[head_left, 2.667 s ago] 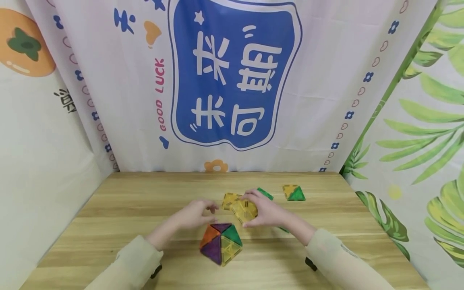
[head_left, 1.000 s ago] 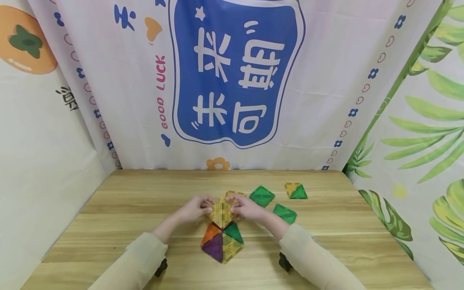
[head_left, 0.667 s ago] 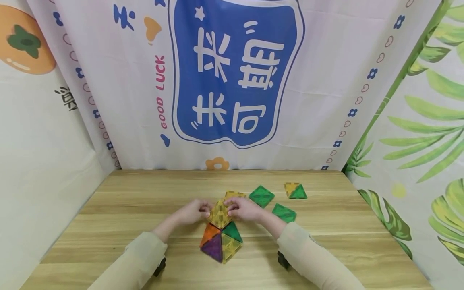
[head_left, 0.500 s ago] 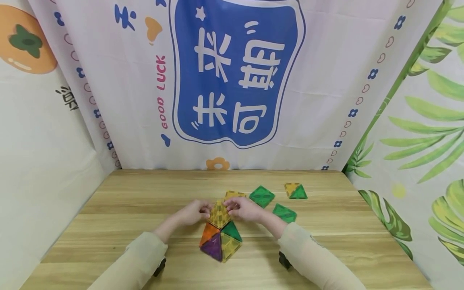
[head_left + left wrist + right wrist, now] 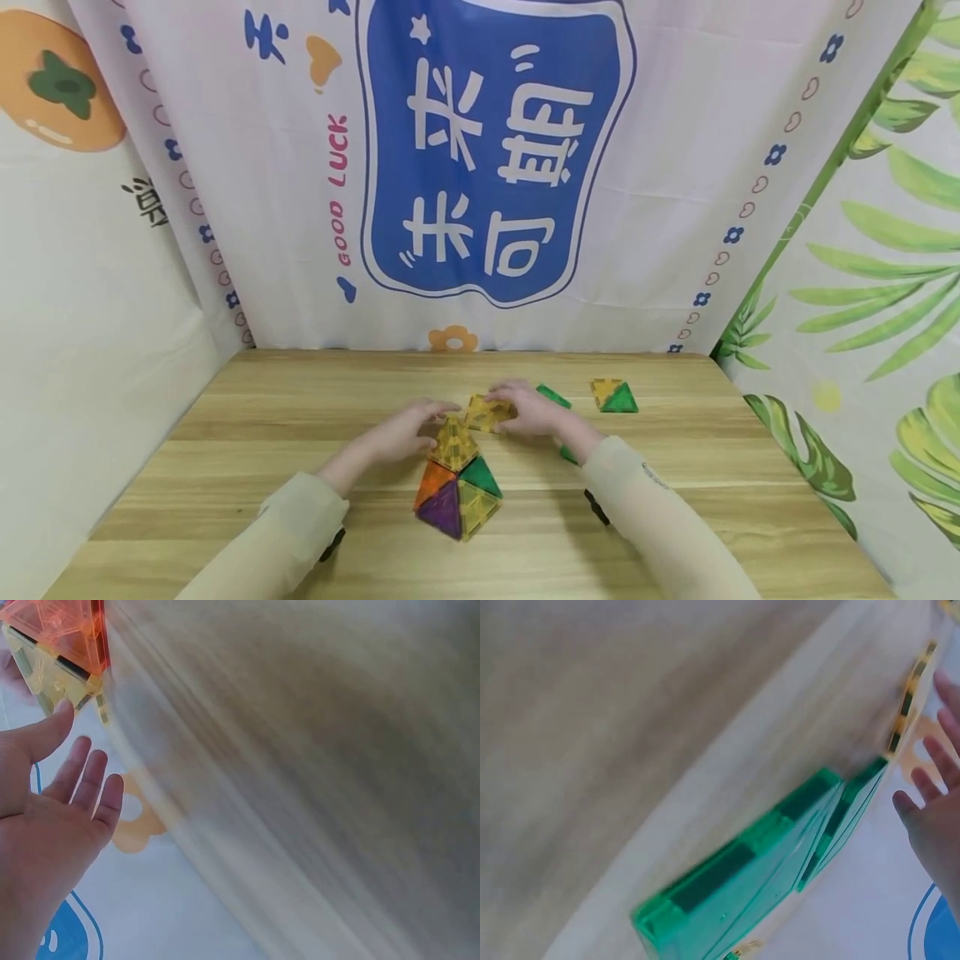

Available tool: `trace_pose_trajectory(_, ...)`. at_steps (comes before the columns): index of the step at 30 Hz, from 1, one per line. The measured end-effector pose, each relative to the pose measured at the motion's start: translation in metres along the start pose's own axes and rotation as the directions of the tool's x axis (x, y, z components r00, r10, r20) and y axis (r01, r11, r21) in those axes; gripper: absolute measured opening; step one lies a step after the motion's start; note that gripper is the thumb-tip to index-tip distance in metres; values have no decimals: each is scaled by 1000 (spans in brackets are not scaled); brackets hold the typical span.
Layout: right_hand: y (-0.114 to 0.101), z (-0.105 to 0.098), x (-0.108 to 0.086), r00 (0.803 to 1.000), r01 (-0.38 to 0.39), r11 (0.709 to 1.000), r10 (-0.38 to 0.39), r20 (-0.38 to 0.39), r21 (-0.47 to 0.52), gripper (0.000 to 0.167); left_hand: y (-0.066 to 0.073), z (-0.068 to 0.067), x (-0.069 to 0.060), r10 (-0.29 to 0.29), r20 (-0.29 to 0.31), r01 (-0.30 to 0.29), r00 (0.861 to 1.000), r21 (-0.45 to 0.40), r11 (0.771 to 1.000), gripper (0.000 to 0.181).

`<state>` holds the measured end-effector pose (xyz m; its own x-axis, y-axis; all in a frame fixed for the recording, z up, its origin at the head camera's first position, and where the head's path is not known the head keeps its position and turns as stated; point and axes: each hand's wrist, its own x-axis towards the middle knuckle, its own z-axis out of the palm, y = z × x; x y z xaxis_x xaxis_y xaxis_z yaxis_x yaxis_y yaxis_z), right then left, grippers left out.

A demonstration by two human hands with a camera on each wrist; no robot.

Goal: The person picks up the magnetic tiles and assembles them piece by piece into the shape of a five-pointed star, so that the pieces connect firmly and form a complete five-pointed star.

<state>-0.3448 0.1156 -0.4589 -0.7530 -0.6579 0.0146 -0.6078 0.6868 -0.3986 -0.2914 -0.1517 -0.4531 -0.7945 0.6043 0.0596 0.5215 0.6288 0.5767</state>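
A raised cluster of translucent magnetic tiles stands at the table's middle, with an orange tile (image 5: 432,483), a purple tile (image 5: 442,510), a green tile (image 5: 481,477) and a yellow tile (image 5: 477,510) showing. Joined yellow tiles (image 5: 454,447) form its far side. My left hand (image 5: 405,433) is beside those yellow tiles, fingers loosely extended; in the left wrist view its thumb is close to a yellow tile (image 5: 56,681), contact unclear. My right hand (image 5: 528,410) reaches over flat yellow tiles (image 5: 482,414) behind the cluster. Its fingers (image 5: 937,754) are spread in the right wrist view.
Green tiles (image 5: 553,395) lie partly hidden behind my right hand and forearm. Farther right lies a yellow and green tile pair (image 5: 618,397). The wooden table (image 5: 300,392) ends at a printed cloth backdrop (image 5: 285,208), with cloth also at both sides.
Joined yellow tiles were carried to the cluster and set against its far side. Both hands have since loosened from them; my right hand has moved away right to the flat yellow tiles.
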Motion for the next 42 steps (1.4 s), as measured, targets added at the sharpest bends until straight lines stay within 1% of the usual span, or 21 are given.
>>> trace_pose_trajectory(3, 6, 0, 2, 999, 27, 1000, -27, 46, -3, 51, 0, 0, 0, 19, 23, -20, 1000, 35, 999, 56)
trace_pose_trajectory(5, 8, 1, 2, 998, 31, 999, -32, 60, 5, 49, 0, 0, 0, 26, 29, -26, 999, 23, 999, 53)
trace_pose_trajectory(10, 13, 1, 1, 998, 23, 1000, -22, 59, -10, 42, -2, -2, -3, -3, 7, 4, 1000, -29, 1000, 49)
trace_pose_trajectory(14, 19, -2, -2, 997, 14, 1000, -13, 75, -11, 42, -5, -5, -9, -16, -20, 16, 1000, -18, 1000, 42)
trace_pose_trajectory(17, 21, -2, -2, 997, -39, 999, 39, 61, -10, 50, -6, -6, -14, -19, -43, 19, 999, 1, 1000, 39)
trace_pose_trajectory(19, 22, -2, 0, 994, -102, 995, 102, 35, -16, 60, -7, -6, -17, -24, -53, 24, 998, 2, 1000, 38)
trace_pose_trajectory(21, 22, -1, 1, 985, -170, 985, 170, 12, -24, 68, -8, -6, -20, -21, -62, 21, 998, 1, 1000, 38)
trace_pose_trajectory(23, 22, 0, 3, 975, -221, 975, 221, -4, -21, 71, -9, -6, -22, -20, -68, 21, 997, 11, 1000, 37)
trace_pose_trajectory(25, 23, 0, 4, 970, -244, 970, 244, -14, -16, 69, -10, -6, -25, -21, -70, 23, 997, 26, 999, 36)
trace_pose_trajectory(28, 23, 1, 5, 969, -246, 969, 245, -28, -3, 63, -11, -5, -28, -9, -68, 13, 998, 56, 998, 35)
trace_pose_trajectory(31, 23, 0, 6, 969, -243, 970, 244, -37, 26, 59, -11, -5, -31, 3, -64, 1, 998, 62, 998, 33)
trace_pose_trajectory(35, 23, 0, 8, 967, -249, 967, 251, -42, 47, 60, -9, -7, -34, 18, -60, -15, 998, 57, 998, 32)
trace_pose_trajectory(38, 25, 1, 9, 968, -238, 969, 242, -61, 66, 62, -7, -7, -36, 29, -55, -26, 998, 57, 998, 32)
trace_pose_trajectory(40, 26, 2, 9, 970, -223, 970, 231, -79, 98, 61, -7, -7, -38, 35, -49, -32, 998, 51, 998, 31)
trace_pose_trajectory(42, 27, 3, 9, 970, -204, 966, 222, -102, 157, 56, -6, -7, -39, 40, -42, -39, 998, 38, 999, 31)
